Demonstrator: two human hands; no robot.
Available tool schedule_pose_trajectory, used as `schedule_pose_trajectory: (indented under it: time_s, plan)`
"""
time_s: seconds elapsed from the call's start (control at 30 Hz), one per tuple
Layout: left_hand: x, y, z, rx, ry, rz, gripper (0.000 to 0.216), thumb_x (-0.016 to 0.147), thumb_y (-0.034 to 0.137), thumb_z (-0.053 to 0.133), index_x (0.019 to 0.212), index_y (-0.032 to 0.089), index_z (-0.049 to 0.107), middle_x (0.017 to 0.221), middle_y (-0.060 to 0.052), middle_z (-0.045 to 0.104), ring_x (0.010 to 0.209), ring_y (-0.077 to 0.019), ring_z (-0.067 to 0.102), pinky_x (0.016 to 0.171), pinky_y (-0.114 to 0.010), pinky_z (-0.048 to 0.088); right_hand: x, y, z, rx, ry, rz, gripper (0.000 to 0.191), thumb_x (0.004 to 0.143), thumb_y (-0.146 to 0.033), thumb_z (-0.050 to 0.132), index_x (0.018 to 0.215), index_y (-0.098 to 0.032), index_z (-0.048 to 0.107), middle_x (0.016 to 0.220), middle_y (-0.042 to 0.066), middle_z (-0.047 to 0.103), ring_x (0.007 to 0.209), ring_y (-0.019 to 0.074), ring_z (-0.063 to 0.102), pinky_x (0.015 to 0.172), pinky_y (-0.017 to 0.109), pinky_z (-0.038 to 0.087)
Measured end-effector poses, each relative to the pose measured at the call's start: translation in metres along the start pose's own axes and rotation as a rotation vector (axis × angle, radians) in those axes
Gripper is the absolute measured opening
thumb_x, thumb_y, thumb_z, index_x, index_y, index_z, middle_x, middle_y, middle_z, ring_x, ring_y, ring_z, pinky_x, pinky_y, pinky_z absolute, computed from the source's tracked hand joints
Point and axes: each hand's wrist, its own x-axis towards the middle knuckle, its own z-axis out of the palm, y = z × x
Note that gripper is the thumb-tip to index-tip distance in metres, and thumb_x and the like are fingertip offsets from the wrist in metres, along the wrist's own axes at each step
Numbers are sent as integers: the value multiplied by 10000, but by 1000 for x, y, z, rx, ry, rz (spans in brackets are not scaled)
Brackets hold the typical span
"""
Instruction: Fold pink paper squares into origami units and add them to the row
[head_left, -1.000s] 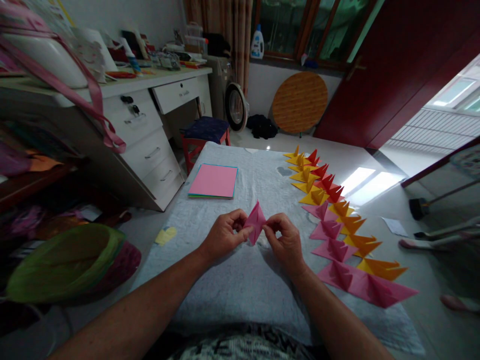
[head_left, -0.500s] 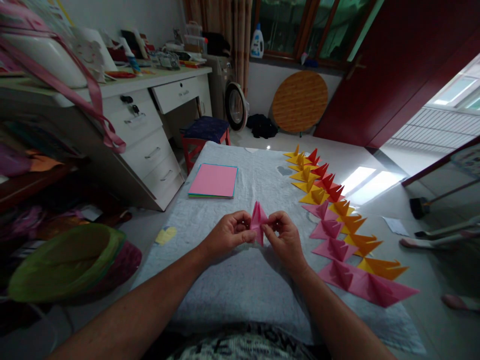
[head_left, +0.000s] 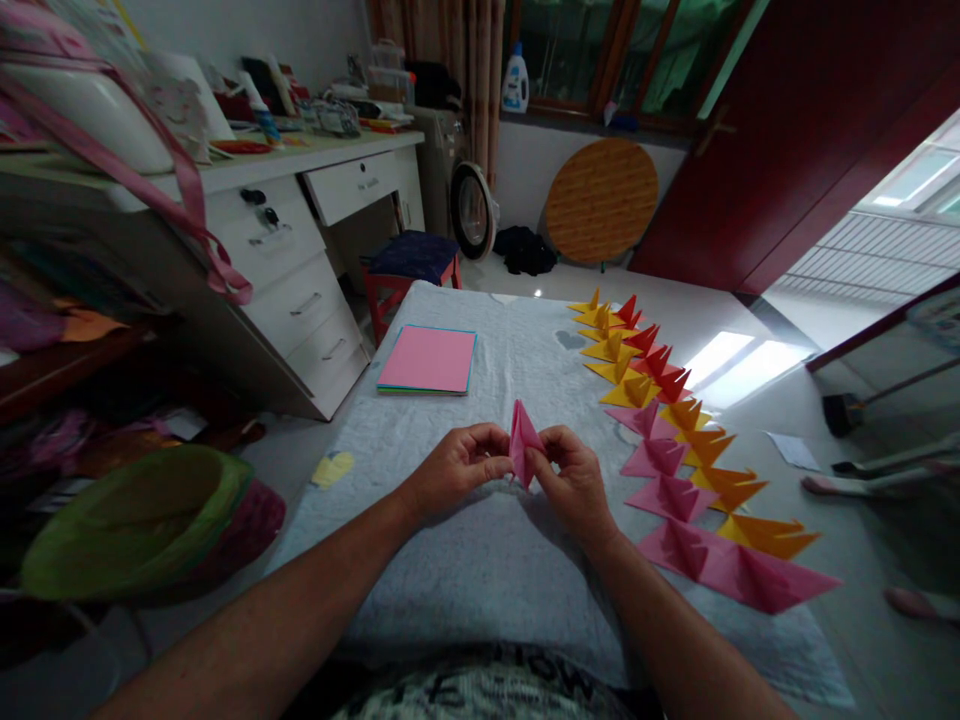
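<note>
Your right hand (head_left: 574, 480) pinches the pink folded paper (head_left: 525, 440) between thumb and fingers at the frame's centre, over the pale cloth (head_left: 450, 580); your left hand (head_left: 459, 468) has its fingertips at the paper's left edge, but whether they grip I cannot tell; folded paper birds (head_left: 654, 457) line the right side; left of centre lies a pink-topped paper stack (head_left: 429, 360); behind it stands a stool (head_left: 412, 257).

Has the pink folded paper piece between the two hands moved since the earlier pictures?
Yes: the pink folded paper piece has shifted slightly rightward, judged against the pink-topped stack of square paper sheets.
</note>
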Motion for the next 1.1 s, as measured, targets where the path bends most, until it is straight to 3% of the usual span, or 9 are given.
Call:
schedule_pose_trajectory:
  time_s: [0.17,0.3,0.6,1.1]
  plan:
    - [0,-4,-1,51,-10,15,297,748,308,825,958,144,692,925,-47,704,863,-168,664,825,-300,516,-1,-2,1,35,-5,0,128,837,-265,618,749,-216,541,660,-37,519,583,116,493,552,240,422]
    - [-1,-7,-1,-43,-30,-16,303,755,306,828,982,147,704,951,-56,733,882,-174,691,884,-322,520,-1,-6,1,81,-29,6,147,827,-257,614,737,-221,504,654,-49,474,566,106,453,526,228,395]
    - [0,-6,-3,-32,-15,-38,283,759,299,820,990,147,756,977,-79,771,938,-206,708,920,-346,533,2,-12,0,250,-68,103,129,797,-327,633,796,-222,558,674,-35,559,574,114,501,539,225,430]
    - [0,-1,-3,-34,15,-47,259,723,271,816,940,139,767,870,-64,766,779,-170,691,782,-309,557,4,-9,-3,360,-100,186,255,783,-451,702,798,-225,584,687,-27,569,579,122,505,545,234,462]
